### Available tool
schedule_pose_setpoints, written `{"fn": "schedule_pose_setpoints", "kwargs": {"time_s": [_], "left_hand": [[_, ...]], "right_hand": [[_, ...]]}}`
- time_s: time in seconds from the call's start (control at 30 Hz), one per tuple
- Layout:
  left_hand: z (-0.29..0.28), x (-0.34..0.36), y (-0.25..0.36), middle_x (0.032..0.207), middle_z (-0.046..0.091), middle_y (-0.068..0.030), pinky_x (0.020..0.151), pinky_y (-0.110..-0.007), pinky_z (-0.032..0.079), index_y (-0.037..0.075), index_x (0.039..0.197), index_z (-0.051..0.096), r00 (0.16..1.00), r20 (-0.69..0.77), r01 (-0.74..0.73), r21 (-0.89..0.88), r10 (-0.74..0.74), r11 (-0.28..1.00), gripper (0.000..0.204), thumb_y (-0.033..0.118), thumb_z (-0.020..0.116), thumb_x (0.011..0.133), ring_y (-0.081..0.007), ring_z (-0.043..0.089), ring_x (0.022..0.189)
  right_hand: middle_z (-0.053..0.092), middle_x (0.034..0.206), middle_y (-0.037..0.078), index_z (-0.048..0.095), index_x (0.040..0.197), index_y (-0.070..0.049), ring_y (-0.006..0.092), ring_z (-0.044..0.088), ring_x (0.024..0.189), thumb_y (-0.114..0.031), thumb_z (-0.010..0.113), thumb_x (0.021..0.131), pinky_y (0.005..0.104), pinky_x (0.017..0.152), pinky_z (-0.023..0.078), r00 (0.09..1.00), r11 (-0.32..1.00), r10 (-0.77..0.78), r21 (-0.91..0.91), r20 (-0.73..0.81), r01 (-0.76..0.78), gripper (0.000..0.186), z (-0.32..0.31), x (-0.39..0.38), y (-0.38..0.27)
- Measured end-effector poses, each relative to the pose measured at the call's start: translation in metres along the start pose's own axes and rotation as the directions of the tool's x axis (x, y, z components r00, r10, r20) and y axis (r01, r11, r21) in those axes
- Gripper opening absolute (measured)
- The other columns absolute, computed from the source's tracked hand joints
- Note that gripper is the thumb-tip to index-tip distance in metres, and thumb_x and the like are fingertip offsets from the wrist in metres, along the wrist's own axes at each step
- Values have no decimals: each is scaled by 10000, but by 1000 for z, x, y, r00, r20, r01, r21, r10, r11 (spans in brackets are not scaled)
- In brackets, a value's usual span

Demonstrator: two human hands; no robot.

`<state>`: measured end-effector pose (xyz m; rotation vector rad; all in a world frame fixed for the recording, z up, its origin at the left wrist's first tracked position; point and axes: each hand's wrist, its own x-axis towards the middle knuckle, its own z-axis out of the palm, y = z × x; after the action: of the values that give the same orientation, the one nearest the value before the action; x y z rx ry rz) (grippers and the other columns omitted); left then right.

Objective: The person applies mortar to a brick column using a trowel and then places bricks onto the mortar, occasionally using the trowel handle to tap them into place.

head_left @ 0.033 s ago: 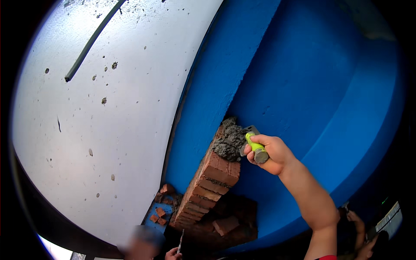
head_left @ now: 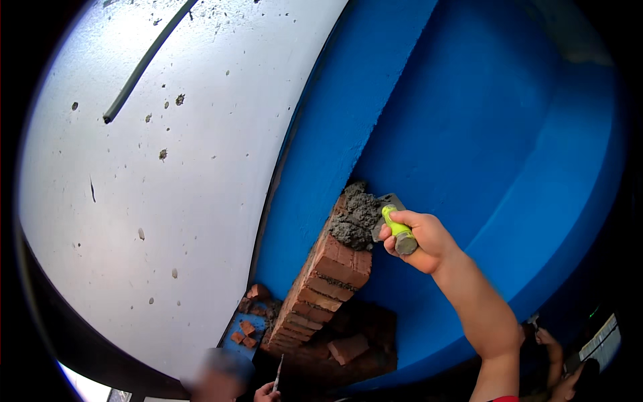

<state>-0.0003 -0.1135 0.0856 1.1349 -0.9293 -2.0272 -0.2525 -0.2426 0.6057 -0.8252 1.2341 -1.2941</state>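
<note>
Head camera: right hand [head_left: 424,242] gripped the trowel [head_left: 394,221] by its yellow handle [head_left: 400,230], right of centre, against mortar [head_left: 357,216]; left hand was out of sight! Trowel looked stiff, light, well held there; mortar, soft.

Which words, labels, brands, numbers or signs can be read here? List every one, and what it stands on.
None can be read.
Pale panel, lower right: any marks are too small and blurred.
Trowel, bricks, white surface: no lettering I can make out.
</note>
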Motion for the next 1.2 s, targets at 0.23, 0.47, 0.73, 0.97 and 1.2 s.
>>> {"fn": "schedule_pose_setpoints", "kwargs": {"time_s": [0.23, 0.47, 0.73, 0.97, 1.2], "left_hand": [[3, -3, 10, 673, 571, -16, 427, -246, 393, 59, 1275, 567, 1000, -8, 16, -28, -16, 999, 410, 63, 567, 865, -106, 481, 484], [14, -9, 52, 766, 590, 6, 488, -224, 404, 56, 1292, 561, 996, -17, -87, -77, 86, 993, 436, 67, 577, 857, -78, 487, 554], [17, 0, 45, 741, 580, 13, 457, -220, 407, 70, 1291, 563, 988, -64, -147, -51, 143, 988, 431, 106, 592, 862, -86, 511, 548], [24, -27, 46, 666, 568, 3, 421, -231, 402, 71, 1290, 556, 964, -169, -211, -1, 208, 977, 428, 119, 590, 866, -94, 496, 490], [25, -46, 39, 674, 564, -15, 406, -228, 386, 55, 1289, 550, 913, -333, -247, 2, 234, 969, 436, 108, 590, 858, -101, 486, 479]], "right_hand": [[557, 876, 119, 508, 988, 31, 176, 557, 733, -149, 512, 964, 309, 628, 516, 999, 996, -49, -75, -3, 48, 182, 16, -54, 19], [541, 864, 84, 486, 1050, 13, 137, 547, 748, -175, 542, 965, 307, 617, 506, 996, 976, 88, -200, 24, -82, 214, 26, -103, 31], [547, 790, 61, 471, 1100, 5, 111, 534, 634, -161, 551, 952, 282, 553, 488, 988, 775, 9, -626, 151, 89, 236, -32, -82, 17], [563, 764, 50, 514, 1138, -5, 111, 549, 624, -163, 608, 906, 286, 526, 484, 809, 525, -562, -681, 172, 510, 296, -99, -34, -14], [667, 994, 178, 617, 1097, -47, 362, 639, 884, -234, 656, 765, 446, 732, 516, 619, -67, -745, -951, 248, 301, 383, -172, 8, -41]]}}
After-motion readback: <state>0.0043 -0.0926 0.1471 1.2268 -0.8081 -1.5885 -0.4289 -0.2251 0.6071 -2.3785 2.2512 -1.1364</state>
